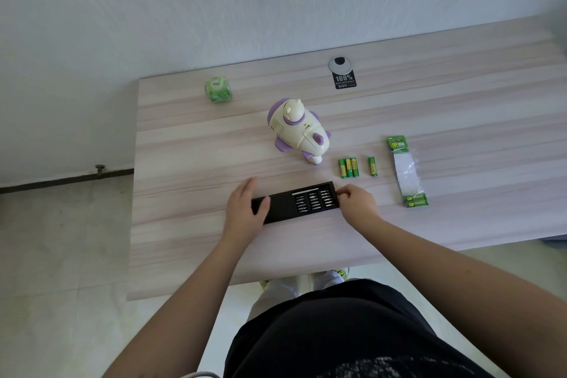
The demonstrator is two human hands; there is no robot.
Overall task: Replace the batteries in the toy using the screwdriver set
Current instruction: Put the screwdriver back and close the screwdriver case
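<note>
A black screwdriver set case (294, 202) lies on the table near its front edge, its tray of several silver bits pulled out to the right. My left hand (245, 207) grips the case's left end, thumb across its top. My right hand (356, 201) pinches the tray's right end. Behind it a white and purple toy (296, 129) lies on its side. To the right lie three green batteries (348, 167) side by side and one single battery (372, 166).
An opened green battery pack (406, 172) with batteries left at its near end lies at the right. A green tissue pack (217, 89) sits at the back left. A round cable grommet (340, 64) with a black label is at the back.
</note>
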